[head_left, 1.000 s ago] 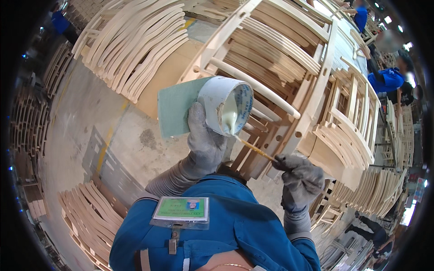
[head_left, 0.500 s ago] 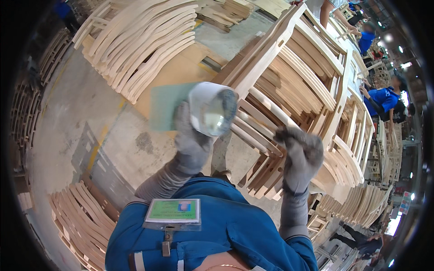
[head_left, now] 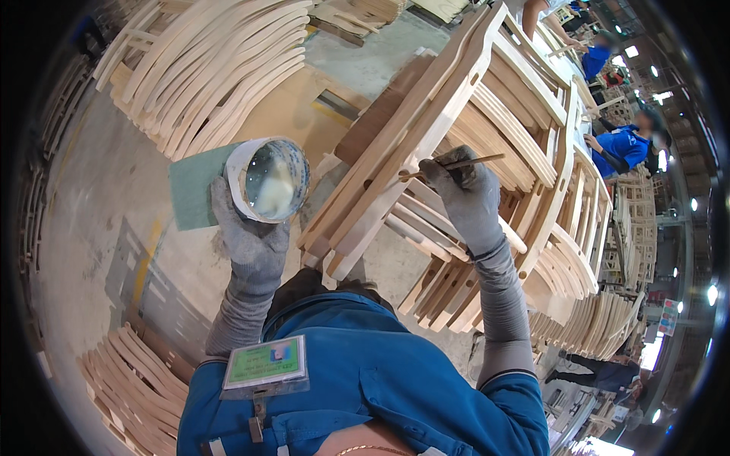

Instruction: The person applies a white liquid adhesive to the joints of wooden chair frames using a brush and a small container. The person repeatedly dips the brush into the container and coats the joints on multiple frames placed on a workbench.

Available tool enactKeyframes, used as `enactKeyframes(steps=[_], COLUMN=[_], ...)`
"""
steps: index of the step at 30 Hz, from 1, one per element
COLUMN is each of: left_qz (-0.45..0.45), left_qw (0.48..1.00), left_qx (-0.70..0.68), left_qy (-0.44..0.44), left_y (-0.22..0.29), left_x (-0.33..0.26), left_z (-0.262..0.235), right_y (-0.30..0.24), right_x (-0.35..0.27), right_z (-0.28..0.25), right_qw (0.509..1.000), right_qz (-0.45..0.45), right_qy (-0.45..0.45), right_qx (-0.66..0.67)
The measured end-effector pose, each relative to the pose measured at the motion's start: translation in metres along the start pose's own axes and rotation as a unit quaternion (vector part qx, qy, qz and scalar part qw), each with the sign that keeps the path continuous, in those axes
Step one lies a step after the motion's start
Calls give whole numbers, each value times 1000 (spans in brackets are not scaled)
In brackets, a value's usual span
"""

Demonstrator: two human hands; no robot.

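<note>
My left hand (head_left: 257,247), in a grey glove, grips a round white tub (head_left: 236,182) tilted so its mouth shows. Whitish glue-like liquid and wet streaks are visible inside. A flat green sheet (head_left: 190,186) sticks out beside the tub; whether my fingers hold it too, I cannot tell. My gloved right hand (head_left: 465,201) pinches a thin wooden stick (head_left: 483,160). The stick's other end reaches toward a hole in a long curved wooden rail (head_left: 414,163); whether it touches is unclear. This rail lies on top of stacked wooden frames.
Curved wooden slats (head_left: 220,68) are piled at the far left, with another stack (head_left: 133,380) at the near left. Stacked frames (head_left: 525,114) fill the right side. A person in a blue shirt (head_left: 627,148) works beyond them. Concrete floor (head_left: 99,251) shows on the left.
My left hand has moved left with the tub and the green sheet. My right hand has moved up and left, bringing the stick to the rail. The view has shifted slightly.
</note>
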State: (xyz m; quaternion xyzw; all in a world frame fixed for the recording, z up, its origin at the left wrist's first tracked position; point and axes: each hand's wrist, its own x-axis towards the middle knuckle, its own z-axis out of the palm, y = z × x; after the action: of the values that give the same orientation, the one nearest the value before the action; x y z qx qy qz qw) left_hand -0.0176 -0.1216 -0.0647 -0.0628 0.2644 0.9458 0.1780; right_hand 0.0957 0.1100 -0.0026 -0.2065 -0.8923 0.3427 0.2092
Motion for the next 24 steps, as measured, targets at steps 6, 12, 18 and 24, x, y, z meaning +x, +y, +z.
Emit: enactKeyframes(steps=[6,12,18,24], left_qz=[-45,128,-31,-128], left_qw=[990,961,988,984], left_qx=[-86,201,-13,-23], left_qy=[-105,-140,-153,-119], left_y=[5,-12,-5,-6], left_x=[7,2,3,2], left_z=[1,-21,-1,18], right_y=[-18,-17,-21,-15], right_x=[-1,3,-3,-15], right_z=[3,3,1,-13], right_qw=[996,998,999,998], right_qz=[-26,-26,-23,46], right_qy=[7,-4,-7,40], right_qx=[-81,-49,-46,-3])
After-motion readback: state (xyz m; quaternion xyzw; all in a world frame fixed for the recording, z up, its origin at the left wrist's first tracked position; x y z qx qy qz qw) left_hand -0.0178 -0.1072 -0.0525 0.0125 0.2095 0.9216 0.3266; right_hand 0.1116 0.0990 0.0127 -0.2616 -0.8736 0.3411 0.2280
